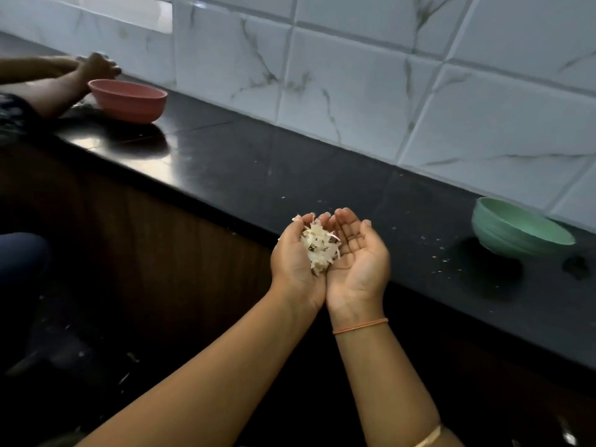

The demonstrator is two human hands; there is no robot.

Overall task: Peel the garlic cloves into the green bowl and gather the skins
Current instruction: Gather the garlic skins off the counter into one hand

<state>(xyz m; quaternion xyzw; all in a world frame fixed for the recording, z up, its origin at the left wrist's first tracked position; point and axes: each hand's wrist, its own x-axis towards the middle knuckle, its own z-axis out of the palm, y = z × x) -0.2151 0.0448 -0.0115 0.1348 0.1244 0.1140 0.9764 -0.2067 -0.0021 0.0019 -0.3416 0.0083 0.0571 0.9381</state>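
I see two forearms rising from the bottom edge, with an orange thread round the right wrist. The left hand and right hand meet edge to edge, palms up, cupped and relaxed, clenching nothing. A heap of garlic skins lies in the hollow between them, mostly on the left palm. The hands hover at the front edge of the black counter, which is flecked with small scraps. Further right, the green bowl stands on the counter near the tiled wall; I cannot make out its contents. Far left, a pink bowl sits beside another person's hand.
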